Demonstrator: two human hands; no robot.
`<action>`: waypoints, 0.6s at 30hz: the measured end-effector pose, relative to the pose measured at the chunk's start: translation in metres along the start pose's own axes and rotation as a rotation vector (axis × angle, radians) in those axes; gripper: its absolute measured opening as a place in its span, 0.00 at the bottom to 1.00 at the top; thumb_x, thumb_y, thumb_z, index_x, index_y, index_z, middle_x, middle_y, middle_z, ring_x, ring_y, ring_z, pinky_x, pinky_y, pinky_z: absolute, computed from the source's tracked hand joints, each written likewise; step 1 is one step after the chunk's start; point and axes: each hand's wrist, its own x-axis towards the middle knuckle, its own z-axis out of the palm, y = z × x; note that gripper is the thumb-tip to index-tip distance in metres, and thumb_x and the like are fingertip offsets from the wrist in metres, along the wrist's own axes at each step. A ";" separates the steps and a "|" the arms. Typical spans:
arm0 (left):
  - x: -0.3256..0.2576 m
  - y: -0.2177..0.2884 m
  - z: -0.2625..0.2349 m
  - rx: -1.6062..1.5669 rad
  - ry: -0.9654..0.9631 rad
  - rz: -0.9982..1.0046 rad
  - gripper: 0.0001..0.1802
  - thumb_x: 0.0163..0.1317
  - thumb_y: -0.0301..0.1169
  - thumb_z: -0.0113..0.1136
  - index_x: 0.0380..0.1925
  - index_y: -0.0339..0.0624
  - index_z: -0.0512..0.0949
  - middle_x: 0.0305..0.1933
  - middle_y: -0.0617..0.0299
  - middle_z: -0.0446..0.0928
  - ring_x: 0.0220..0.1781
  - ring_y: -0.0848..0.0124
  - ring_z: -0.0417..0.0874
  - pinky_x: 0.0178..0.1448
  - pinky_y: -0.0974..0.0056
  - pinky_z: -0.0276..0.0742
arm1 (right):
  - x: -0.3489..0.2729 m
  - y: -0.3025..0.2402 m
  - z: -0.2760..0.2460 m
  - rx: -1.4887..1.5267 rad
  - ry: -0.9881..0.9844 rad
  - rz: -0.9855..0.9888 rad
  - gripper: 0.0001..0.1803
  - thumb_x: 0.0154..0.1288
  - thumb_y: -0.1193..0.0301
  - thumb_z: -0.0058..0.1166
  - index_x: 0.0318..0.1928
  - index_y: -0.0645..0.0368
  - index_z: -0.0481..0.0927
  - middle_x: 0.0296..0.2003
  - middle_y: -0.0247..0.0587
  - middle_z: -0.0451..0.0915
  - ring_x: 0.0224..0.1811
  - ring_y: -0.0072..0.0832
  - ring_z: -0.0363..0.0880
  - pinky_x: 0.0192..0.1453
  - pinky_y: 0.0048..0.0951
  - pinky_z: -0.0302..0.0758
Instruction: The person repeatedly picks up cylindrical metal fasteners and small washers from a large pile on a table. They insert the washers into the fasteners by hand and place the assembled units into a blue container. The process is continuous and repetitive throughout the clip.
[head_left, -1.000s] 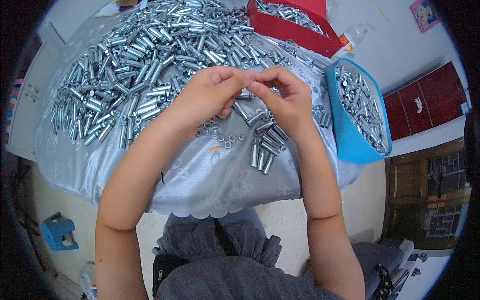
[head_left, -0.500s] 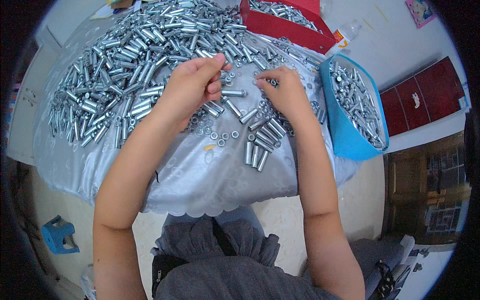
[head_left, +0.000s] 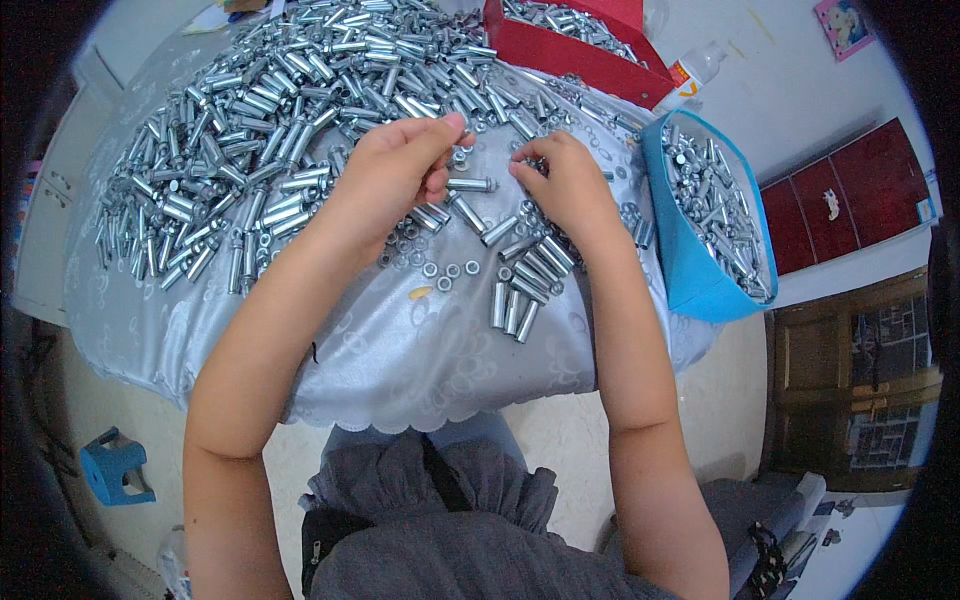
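Note:
My left hand (head_left: 392,178) is closed above the near edge of a big heap of silvery metal sleeve anchors (head_left: 280,120). Its thumb presses on the curled forefinger; whatever is between them is too small to make out. To the right, my right hand (head_left: 568,190) hovers over the cloth with thumb and forefinger bent close together, and I cannot make out what they pinch. One sleeve anchor (head_left: 468,184) lies between the hands. Several hex nuts (head_left: 451,269) lie below my left hand. A small group of metal sleeves (head_left: 530,275) lies below my right wrist.
A shiny pale tablecloth (head_left: 400,350) covers the table. At right stands a blue fabric bin (head_left: 695,270) full of metal anchors. Behind are a red box (head_left: 570,60) of more anchors and a plastic bottle (head_left: 695,70). Flat washers (head_left: 605,150) lie near the bin.
My left hand has shifted slightly right and turned a little. My right thumb and forefinger have drawn closer together. The rest of the table looks the same.

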 end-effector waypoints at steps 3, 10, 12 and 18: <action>0.001 -0.003 0.001 0.033 0.000 -0.001 0.18 0.61 0.42 0.51 0.35 0.36 0.75 0.18 0.74 0.61 0.19 0.83 0.59 0.25 0.76 0.57 | 0.000 -0.001 0.002 0.014 0.004 0.000 0.10 0.51 0.69 0.56 0.32 0.61 0.79 0.30 0.46 0.73 0.35 0.37 0.73 0.41 0.33 0.70; 0.001 -0.004 0.002 0.091 0.006 -0.025 0.17 0.61 0.42 0.51 0.35 0.37 0.75 0.17 0.75 0.61 0.19 0.84 0.59 0.25 0.77 0.58 | 0.003 -0.005 0.001 0.170 0.139 -0.041 0.09 0.49 0.72 0.58 0.33 0.60 0.77 0.31 0.42 0.77 0.35 0.34 0.75 0.41 0.30 0.71; 0.002 -0.005 0.000 0.096 -0.003 -0.018 0.16 0.62 0.42 0.51 0.35 0.38 0.75 0.17 0.74 0.61 0.19 0.84 0.59 0.25 0.78 0.58 | 0.005 -0.018 -0.005 0.503 0.121 0.135 0.08 0.52 0.74 0.58 0.34 0.61 0.77 0.29 0.36 0.78 0.31 0.22 0.75 0.36 0.23 0.71; 0.000 -0.006 0.003 0.073 -0.016 0.002 0.12 0.63 0.40 0.50 0.33 0.42 0.73 0.19 0.73 0.61 0.19 0.84 0.59 0.23 0.77 0.57 | 0.001 -0.036 -0.017 1.225 -0.064 0.105 0.08 0.53 0.77 0.58 0.35 0.64 0.76 0.31 0.35 0.78 0.31 0.16 0.75 0.36 0.16 0.72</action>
